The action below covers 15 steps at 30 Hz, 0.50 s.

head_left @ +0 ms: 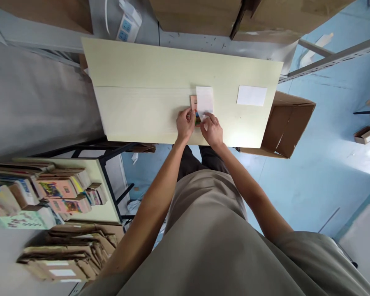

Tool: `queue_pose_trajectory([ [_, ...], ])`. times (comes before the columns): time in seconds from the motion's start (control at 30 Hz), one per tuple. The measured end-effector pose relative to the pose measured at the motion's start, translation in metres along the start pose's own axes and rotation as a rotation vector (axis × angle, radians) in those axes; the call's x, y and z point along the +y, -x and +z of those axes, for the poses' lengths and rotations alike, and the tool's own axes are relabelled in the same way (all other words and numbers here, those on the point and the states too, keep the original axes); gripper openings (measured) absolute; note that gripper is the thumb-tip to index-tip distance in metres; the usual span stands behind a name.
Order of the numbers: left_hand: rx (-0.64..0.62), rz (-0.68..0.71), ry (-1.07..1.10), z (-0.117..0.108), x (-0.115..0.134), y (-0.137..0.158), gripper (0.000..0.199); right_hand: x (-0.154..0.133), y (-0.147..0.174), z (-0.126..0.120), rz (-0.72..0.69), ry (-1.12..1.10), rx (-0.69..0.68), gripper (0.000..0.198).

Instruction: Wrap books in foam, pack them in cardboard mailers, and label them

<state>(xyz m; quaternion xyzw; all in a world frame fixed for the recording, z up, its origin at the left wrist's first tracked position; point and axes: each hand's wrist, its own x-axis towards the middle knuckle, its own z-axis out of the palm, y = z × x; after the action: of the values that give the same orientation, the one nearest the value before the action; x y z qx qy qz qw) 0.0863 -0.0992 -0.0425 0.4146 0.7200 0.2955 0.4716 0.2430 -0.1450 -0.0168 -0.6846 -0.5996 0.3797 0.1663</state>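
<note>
On the pale yellow table top lies a small orange-pink printed piece (pixel 193 100) with a colourful picture, partly covered by a thin white sheet (pixel 204 98). My left hand (pixel 185 124) is closed at the printed piece's left edge, with thumb and fingertips together on it. My right hand (pixel 212 130) pinches the lower end of the white sheet, which looks creased there. Both hands sit close together near the table's front edge. My fingers hide part of the picture, and how thick the printed piece is I cannot tell.
A white rectangular sheet (pixel 252 95) lies on the table top (pixel 142 74) to the right. An open cardboard box (pixel 291 123) stands beyond the right edge. Large cartons (pixel 200 16) and a power strip (pixel 127 26) are behind. Stacked printed goods (pixel 61 189) fill a lower-left shelf.
</note>
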Motion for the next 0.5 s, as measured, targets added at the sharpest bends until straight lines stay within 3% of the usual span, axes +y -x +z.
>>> queue_pose_trajectory([
  [0.13, 0.047, 0.013, -0.04, 0.01, -0.008, 0.0, 0.037, -0.002, -0.006, 0.014, 0.024, 0.026, -0.062, 0.014],
  [0.3, 0.098, 0.021, -0.102, 0.021, -0.016, 0.0, 0.049, 0.007, -0.005, 0.005, -0.021, -0.027, -0.03, 0.018],
  [0.5, 0.097, -0.022, -0.091, 0.027, -0.016, 0.005, 0.05, 0.026, -0.051, -0.015, 0.202, -0.018, 0.1, 0.034],
])
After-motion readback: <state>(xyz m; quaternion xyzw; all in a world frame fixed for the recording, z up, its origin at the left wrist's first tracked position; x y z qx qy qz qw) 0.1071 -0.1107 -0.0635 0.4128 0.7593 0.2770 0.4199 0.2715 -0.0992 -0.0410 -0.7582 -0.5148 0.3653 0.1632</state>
